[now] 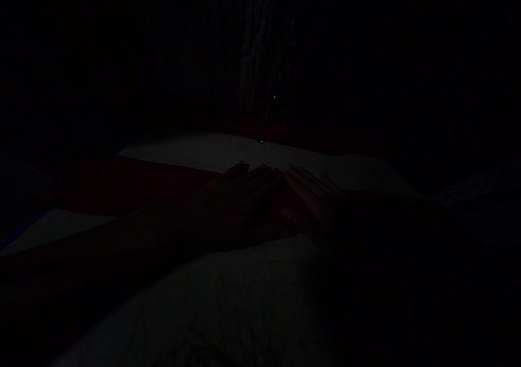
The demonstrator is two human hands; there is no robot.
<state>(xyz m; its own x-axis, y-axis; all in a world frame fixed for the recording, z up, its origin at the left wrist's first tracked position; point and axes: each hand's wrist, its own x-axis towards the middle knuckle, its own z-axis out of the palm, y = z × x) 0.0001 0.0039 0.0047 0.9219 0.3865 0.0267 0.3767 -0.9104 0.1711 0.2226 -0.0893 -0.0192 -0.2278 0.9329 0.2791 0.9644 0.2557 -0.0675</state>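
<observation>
The scene is very dark. My left hand (240,193) lies flat with its fingers stretched out on a dark red cloth (122,185) spread over a pale surface (228,302). My right hand (311,198) rests just beside it, fingers extended and flat on the same red cloth, its thumb toward me. The fingertips of the two hands nearly touch. Neither hand appears to hold anything.
A strip of red fabric (325,139) runs along the far edge of the pale surface. A faint upright shape with small glints (274,98) stands behind it. Everything else is lost in darkness.
</observation>
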